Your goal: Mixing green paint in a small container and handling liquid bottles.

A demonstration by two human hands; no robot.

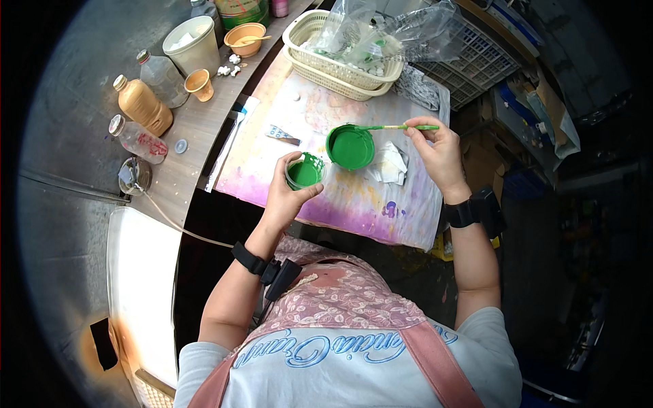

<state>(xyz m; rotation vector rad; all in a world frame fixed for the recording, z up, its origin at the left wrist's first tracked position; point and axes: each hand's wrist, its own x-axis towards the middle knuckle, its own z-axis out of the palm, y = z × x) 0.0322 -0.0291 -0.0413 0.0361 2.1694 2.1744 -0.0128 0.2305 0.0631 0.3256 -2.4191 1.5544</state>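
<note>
My left hand (pixel 291 186) is wrapped round a small clear cup (pixel 305 171) with green paint inside and smears up its wall. Just right of it, on the stained table, stands a larger tub of green paint (pixel 352 147). Between thumb and fingers my right hand (pixel 437 149) pinches a thin paintbrush (pixel 401 127), green along much of its length. The brush lies level, its far end over the tub's upper rim. A crumpled white tissue (pixel 390 164) lies beside the tub, below the brush.
Stacked cream baskets (pixel 340 78) with plastic bags (pixel 408 30) stand at the table's back. A small printed packet (pixel 282 134) lies left of the tub. On the left bench are an orange-tan bottle (pixel 144 105), a clear bottle (pixel 163 80), an orange cup (pixel 199 85) and a white bucket (pixel 192 46).
</note>
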